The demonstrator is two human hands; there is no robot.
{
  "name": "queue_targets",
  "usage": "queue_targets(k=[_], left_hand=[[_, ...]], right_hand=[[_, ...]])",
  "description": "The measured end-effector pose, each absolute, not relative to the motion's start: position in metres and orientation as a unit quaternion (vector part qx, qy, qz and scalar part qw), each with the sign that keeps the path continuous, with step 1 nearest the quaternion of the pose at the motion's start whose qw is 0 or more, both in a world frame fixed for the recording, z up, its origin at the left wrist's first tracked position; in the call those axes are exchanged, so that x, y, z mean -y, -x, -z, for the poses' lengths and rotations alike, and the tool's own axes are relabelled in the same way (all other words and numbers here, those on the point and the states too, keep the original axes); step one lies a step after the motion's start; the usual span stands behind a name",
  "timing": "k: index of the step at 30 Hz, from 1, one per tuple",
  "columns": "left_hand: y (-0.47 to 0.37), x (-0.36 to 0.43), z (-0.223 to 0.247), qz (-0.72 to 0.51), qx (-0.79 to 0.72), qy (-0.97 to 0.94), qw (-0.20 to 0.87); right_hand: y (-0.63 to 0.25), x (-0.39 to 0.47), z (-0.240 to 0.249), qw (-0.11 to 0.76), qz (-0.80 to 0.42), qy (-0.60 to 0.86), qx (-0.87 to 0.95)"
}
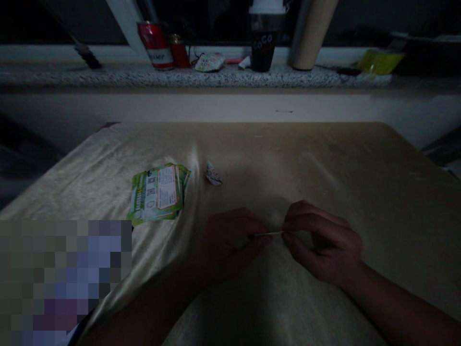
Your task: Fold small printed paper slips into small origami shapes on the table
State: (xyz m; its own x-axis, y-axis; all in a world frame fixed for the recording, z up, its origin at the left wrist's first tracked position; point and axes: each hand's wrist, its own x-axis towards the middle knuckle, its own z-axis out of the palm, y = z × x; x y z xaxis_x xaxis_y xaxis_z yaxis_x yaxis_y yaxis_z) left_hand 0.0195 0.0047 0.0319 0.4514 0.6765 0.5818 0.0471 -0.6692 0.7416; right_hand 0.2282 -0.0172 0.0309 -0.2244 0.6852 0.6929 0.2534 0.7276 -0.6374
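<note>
Beige and cloth-covered, one bench (259, 154) lies beneath a bare left hand (228, 242) and a bare right hand (326, 242), both pinched nearly closed, with one overlapping stack of green printed cards (158, 193) and one small patterned folded-paper piece (213, 175) beyond the left, and one thin pale strip (275, 233) gripped between both hands' fingertips.

A thin item (276, 233), partly covered by left hand (230, 240) and right hand (329, 245), is unidentifiable; the cup (262, 45) is cropped above.
</note>
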Motion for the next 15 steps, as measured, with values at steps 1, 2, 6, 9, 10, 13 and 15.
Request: queue_targets(k=[1,2,6,9,10,13,15], left_hand=[[-0.0193,-0.0042,-0.0315,-0.47,-0.232,-0.787,0.326],[-0.0189,-0.0039,-0.0313,-0.471,-0.237,-0.789,0.317],[-0.0165,-0.0039,-0.0336,-0.465,-0.268,-0.79,0.296],[-0.0165,-0.0032,-0.0373,-0.45,-0.271,-0.806,0.272],[-0.0173,-0.0025,-0.0379,-0.445,-0.274,-0.813,0.257],[-0.0213,0.0006,-0.0365,-0.427,-0.286,-0.833,0.205],[-0.0242,0.0027,-0.0337,-0.414,-0.284,-0.844,0.188]], right_hand=[[-0.228,0.0169,-0.0304,0.541,-0.194,0.309,0.758],[-0.228,0.0165,-0.03,0.542,-0.189,0.307,0.759],[-0.2291,0.0153,-0.0288,0.54,-0.184,0.302,0.764],[-0.229,0.0159,-0.029,0.537,-0.185,0.312,0.761],[-0.2284,0.0164,-0.0296,0.535,-0.185,0.319,0.76],[-0.2242,0.0178,-0.0322,0.52,-0.177,0.331,0.767],[-0.2206,0.0181,-0.0342,0.513,-0.168,0.327,0.776]])
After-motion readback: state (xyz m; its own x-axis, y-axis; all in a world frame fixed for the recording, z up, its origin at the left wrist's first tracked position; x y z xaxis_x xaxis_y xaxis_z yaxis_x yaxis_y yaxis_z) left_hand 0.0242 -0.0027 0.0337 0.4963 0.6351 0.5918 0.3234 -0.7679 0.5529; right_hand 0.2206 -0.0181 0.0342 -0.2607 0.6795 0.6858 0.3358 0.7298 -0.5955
